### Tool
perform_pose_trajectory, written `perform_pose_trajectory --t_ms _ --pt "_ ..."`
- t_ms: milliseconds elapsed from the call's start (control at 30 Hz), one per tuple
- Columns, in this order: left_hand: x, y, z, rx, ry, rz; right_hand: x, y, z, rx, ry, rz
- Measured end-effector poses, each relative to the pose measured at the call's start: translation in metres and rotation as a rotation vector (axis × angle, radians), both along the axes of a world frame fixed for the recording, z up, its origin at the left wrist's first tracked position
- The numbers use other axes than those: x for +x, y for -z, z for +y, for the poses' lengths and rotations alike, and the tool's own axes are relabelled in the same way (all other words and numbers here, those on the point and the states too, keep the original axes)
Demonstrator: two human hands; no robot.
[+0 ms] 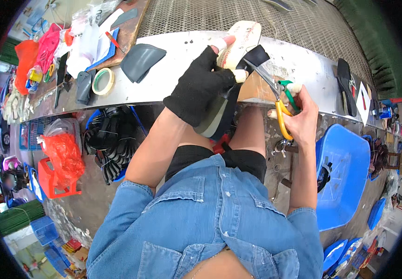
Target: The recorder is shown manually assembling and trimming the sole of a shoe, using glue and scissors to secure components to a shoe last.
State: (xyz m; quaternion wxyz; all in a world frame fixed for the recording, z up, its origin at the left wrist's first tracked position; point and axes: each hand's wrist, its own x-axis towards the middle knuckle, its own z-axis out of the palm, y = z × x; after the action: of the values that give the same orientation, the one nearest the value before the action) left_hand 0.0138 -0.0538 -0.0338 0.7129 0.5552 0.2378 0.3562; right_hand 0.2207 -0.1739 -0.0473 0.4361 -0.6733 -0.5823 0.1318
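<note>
My left hand [201,83], in a black fingerless glove with pale covers on its fingertips, grips a cream sole-shaped piece [243,42] with marks on its face. Dark material hangs from it, and a greyish rounded end shows below the glove. A black flap [256,56] sticks out at its right side. My right hand [298,111] is closed around scissors [282,125] with one yellow and one green handle. Their blades point up and left and reach the flap; whether they cut into it I cannot tell. The right thumb and a finger also wear pale covers.
On the metal-topped bench [173,44] lie dark sheet pieces [142,60], a tape roll [102,81] and a black sole [345,86]. Wire mesh [196,18] stretches behind. A blue tub [345,172] stands right, a crate of black parts [112,135] and a red stool [54,179] left.
</note>
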Motion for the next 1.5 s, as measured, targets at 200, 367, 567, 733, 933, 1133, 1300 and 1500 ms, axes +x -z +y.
perform_pose_trajectory --t_ms 200,367,567,733,933,1133,1300,1500 --pt "-0.001 0.007 -0.010 0.135 -0.023 0.185 -0.002 0.014 -0.018 -0.016 -0.036 0.161" --pt "-0.006 -0.009 -0.026 0.225 0.007 0.203 0.008 0.043 -0.058 -0.091 -0.017 0.119" --pt "-0.008 -0.007 -0.023 0.457 -0.038 0.021 0.039 0.062 -0.067 -0.237 0.380 0.080" --pt "-0.001 -0.007 -0.020 0.175 -0.014 -0.023 0.070 0.046 -0.022 -0.346 0.385 -0.684" --pt "0.003 0.002 -0.015 0.043 -0.035 -0.158 -0.045 -0.018 0.027 0.138 -0.174 0.642" --pt "0.006 0.012 -0.004 0.030 -0.034 -0.252 -0.063 -0.008 0.045 0.318 -0.200 0.453" --pt "0.011 0.014 -0.008 -0.100 -0.041 -0.353 -0.082 -0.006 0.044 0.489 -0.071 0.516" --pt "0.010 0.018 -0.008 -0.059 -0.004 -0.365 -0.082 -0.013 0.040 0.384 -0.132 0.729"
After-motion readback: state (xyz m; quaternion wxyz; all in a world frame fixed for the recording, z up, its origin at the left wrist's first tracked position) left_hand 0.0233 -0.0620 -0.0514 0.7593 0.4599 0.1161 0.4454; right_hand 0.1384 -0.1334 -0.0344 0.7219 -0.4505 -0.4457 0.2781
